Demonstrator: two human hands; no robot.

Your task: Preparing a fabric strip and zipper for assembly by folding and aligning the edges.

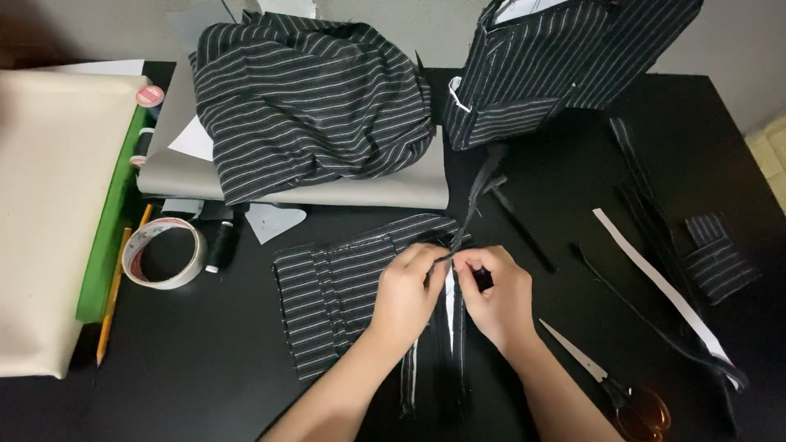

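Observation:
My left hand point(407, 293) and my right hand point(494, 296) meet over a flat piece of black pinstriped fabric point(327, 286) on the black table point(205, 368). Both pinch a narrow dark fabric strip point(479, 192) that runs up and away from my fingertips. A thin white strip point(449, 307) lies on the cloth just below my fingers. Scissors point(602, 376) with brown handles lie shut to the right of my right wrist.
A heap of striped cloth point(311, 106) rests on grey sheets point(368, 190) at the back. A striped garment point(557, 57) hangs at back right. Tape roll point(164, 254), black thread spool point(221, 245) and pencil point(115, 295) lie left, beside a beige roll point(41, 221). Strips and scraps point(655, 278) lie right.

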